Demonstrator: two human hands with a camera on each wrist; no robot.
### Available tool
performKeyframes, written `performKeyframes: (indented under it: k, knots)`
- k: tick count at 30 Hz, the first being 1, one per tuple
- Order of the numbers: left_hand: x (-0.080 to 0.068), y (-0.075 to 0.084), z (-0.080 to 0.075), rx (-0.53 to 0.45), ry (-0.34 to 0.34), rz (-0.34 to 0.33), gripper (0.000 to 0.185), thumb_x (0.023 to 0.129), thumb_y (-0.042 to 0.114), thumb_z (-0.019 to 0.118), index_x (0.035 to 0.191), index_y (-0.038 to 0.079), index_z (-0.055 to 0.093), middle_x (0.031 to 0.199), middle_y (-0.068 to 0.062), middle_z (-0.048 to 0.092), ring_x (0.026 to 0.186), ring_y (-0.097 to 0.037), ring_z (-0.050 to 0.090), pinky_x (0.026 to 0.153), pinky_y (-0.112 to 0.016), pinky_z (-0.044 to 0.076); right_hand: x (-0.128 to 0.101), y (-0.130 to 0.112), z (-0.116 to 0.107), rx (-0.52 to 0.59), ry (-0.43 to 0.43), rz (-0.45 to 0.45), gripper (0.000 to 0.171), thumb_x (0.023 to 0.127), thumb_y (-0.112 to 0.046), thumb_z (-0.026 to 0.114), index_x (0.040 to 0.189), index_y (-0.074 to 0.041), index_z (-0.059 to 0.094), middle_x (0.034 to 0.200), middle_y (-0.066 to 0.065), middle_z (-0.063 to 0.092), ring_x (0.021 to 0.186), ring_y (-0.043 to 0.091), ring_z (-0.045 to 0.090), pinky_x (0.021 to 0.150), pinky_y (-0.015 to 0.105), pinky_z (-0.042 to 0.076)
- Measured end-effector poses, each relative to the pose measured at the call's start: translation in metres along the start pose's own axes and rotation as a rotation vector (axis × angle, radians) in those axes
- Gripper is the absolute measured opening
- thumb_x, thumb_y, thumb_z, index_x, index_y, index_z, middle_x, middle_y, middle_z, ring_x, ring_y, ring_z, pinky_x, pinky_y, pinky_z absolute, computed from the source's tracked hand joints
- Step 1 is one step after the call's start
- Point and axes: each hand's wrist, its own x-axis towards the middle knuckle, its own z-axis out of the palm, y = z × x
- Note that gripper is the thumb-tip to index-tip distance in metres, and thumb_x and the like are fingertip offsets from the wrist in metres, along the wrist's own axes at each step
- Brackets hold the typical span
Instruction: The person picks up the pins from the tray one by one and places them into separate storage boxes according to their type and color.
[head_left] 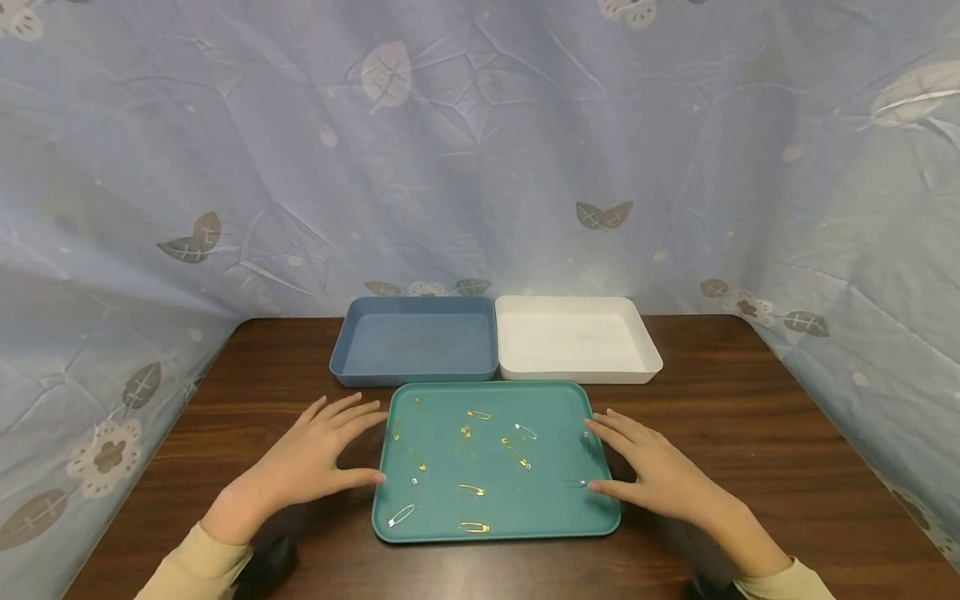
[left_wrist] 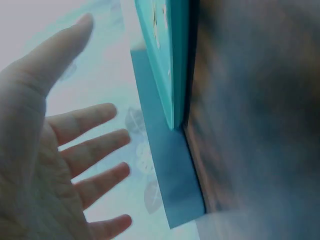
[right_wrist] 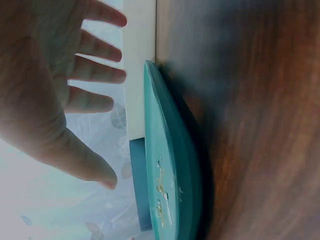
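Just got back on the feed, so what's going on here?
A person holds both bare hands open, the left hand and the right hand hovering at opposite sides of a teal tray, gripping nothing. Gold safety pins and silver safety pins lie scattered and mixed on that tray. Just beyond it, side by side, sit a blue tray on the left and a white tray on the right.
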Motion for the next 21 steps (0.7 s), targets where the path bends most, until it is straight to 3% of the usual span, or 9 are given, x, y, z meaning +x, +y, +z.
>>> performKeyframes:
  k: [4,9,15,21]
  knots:
    - [0.013,-0.012,-0.004,0.041,0.073,0.009,0.077,0.078,0.064,0.069,0.139,0.02,0.054,0.146,-0.006,0.052,0.141,-0.034,0.039,0.112,-0.065,0.023,0.005,0.001,-0.001,0.076,0.033,0.017,0.073,0.083,-0.054,0.07,0.142,-0.016,0.051,0.143,0.011,0.05,0.129,0.032,0.051,0.097,0.057,0.046]
    - [0.03,-0.029,-0.008,0.047,0.115,-0.005,0.073,0.083,0.062,0.065,0.14,0.018,0.053,0.147,-0.009,0.05,0.142,-0.035,0.037,0.113,-0.065,0.021,0.01,0.003,0.005,0.166,0.093,0.019,0.052,0.084,-0.042,0.074,0.126,-0.014,0.063,0.129,0.003,0.057,0.119,0.023,0.056,0.093,0.048,0.051]
    - [0.052,-0.054,-0.009,0.034,0.138,-0.054,0.071,0.088,0.06,0.061,0.142,0.016,0.05,0.149,-0.012,0.047,0.144,-0.036,0.033,0.114,-0.065,0.019,0.014,0.007,0.016,0.292,0.141,0.032,0.03,0.082,-0.029,0.079,0.106,-0.015,0.069,0.108,-0.007,0.061,0.093,0.012,0.057,0.074,0.025,0.049]
    - [0.072,-0.076,0.001,0.001,0.188,-0.092,0.068,0.09,0.056,0.061,0.143,0.015,0.05,0.151,-0.015,0.043,0.145,-0.037,0.03,0.113,-0.066,0.019,0.016,0.012,0.02,0.349,0.109,0.021,0.022,0.081,-0.026,0.08,0.098,-0.017,0.069,0.102,-0.005,0.06,0.084,0.01,0.052,0.071,0.023,0.047]
